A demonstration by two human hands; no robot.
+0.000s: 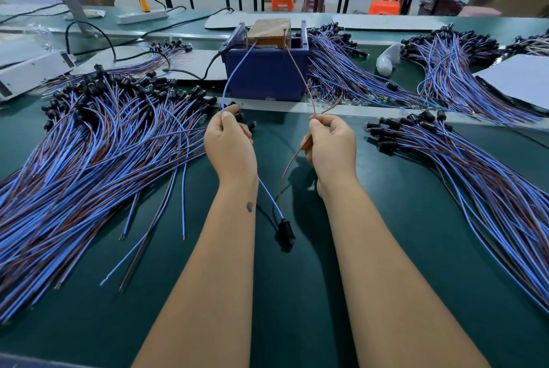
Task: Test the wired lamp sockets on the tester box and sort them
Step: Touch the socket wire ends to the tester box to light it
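Nearest the camera, at about six o'clock of the green worktop (386,249), the black lamp socket (285,230) hung low between the two forearms, dangling by its own leads. It looked light, and its wires limp and springy, so the sensible place to take hold was on the insulation a little way back from the bare ends, where a pinch steers the tip without bending it (the socket itself can simply hang).

A step farther out, the left hand (230,145) was curled with thumb and forefinger pinching the blue wire (234,72), which rose from the pinch toward twelve o'clock. The right hand (331,145) pinched the brown wire (297,70) in the same way, its other fingers loosely folded; the wire's lower run passed through the palm and down to the socket.

Beyond the hands, at twelve o'clock, stood the blue tester box (267,73), and both wire ends reached up to its top, apparently onto the two upright contacts, though whether they touched could not be told.

At nine o'clock lay the large heap of wired sockets (98,142); at three o'clock a second pile (463,160) lay well apart from it, and more bundles (350,70) sat just beside the box at one o'clock. Which pile was tested could only be guessed.
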